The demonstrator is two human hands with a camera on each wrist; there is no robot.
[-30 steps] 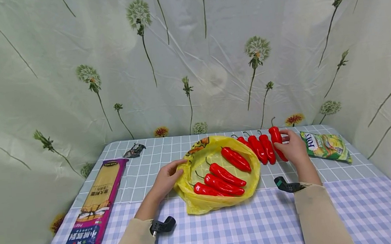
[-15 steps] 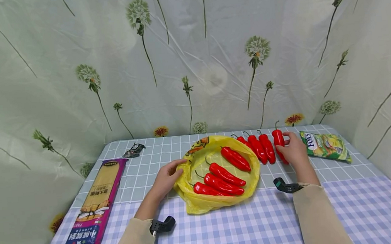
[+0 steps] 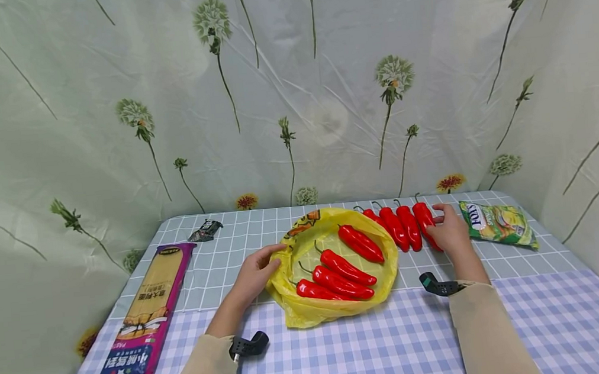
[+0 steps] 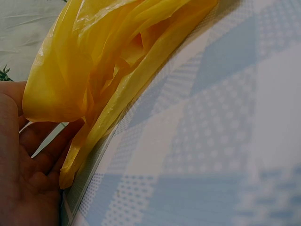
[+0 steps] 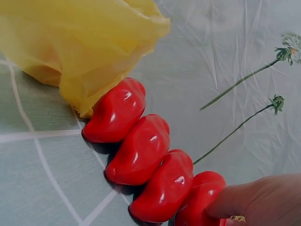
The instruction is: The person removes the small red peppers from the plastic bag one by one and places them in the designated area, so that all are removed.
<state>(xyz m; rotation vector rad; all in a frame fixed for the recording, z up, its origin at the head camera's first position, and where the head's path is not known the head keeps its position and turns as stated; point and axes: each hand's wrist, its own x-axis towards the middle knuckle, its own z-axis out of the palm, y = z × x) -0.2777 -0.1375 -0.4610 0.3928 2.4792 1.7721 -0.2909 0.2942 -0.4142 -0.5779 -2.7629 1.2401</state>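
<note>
The yellow bag (image 3: pixel 302 314) lies between the two hands on the bench (image 3: pixel 347 361), its mouth wide and four red peppers (image 3: pixel 342 284) lying inside. The left hand (image 3: pixel 256 271) touches its near rim, thumb and fingers loosely parted about the plastic; whether they pinch it cannot be told.

The right hand (image 3: pixel 450 230) has the end pepper (image 3: pixel 424 217), thumb on its body and fingers bent toward the other side, though these are mostly hidden and how firmly they press is unclear. That pepper stands last, on the right hand's side, in a row with three more peppers (image 3: pixel 395 229) leading back toward the bag, whose edge overlaps the farthest one.

Handling this pepper well likely calls for a light hold on its thick body rather than the thin stem, kept in line with its neighbour. The glossy skins look slippery, so a sideways push could roll the whole row. The fingers should stay clear of the green packet (image 3: pixel 498 226) just beyond the right hand. Meanwhile, the left hand would do best to steady the rim without tugging, since a shifting bag could disturb the pepper under its edge.
</note>
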